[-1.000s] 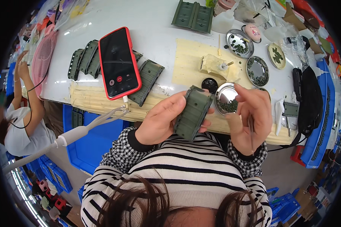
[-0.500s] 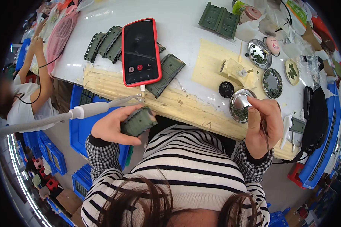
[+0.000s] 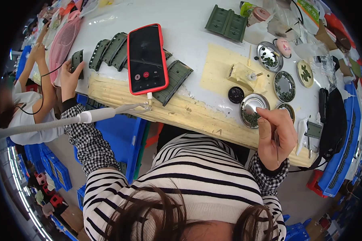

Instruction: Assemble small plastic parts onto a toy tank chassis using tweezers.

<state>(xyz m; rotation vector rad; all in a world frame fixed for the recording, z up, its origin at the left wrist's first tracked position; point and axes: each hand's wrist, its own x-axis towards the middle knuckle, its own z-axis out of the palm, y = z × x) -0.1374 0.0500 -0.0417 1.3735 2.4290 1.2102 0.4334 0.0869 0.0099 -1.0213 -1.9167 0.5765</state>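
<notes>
Green piece (image 3: 77, 58) | in left hand (image 3: 69, 80) | well apart from right hand (image 3: 280, 134)

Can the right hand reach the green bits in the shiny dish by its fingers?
Probably yes: no lid covers the shiny dish or its green bits, though the right hand also holds a thin tool.

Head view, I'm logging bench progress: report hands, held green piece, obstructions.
Left hand gripping curved green piece, beside other green pieces. Right hand holding thin metal tool. Red-cased phone between the hands, partly hiding some of those.
</notes>
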